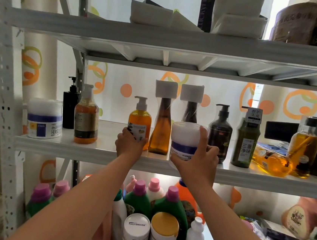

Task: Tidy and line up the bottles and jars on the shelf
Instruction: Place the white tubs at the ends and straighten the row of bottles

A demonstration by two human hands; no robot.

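I'm looking at the white shelf [83, 147], middle tier; bottles stand in a loose row along it, and one amber bottle [272, 161] lies on its side near the right end, so the lining-up is only partly done by my reckoning. Both arms reach up and forward, side by side; the right hand [198, 160] has the white jar [186, 140] at the front edge, thumb and fingers wrapped round its lower half, index finger stretched up its side; the left hand [130, 143] curls closed around the base of the orange pump bottle [139, 122]. Next, I judge, the jar wants a free slot, perhaps leftward by its twin jar [44, 118]; a level carry, clear of the tall brown bottle [161, 120] just beside it.
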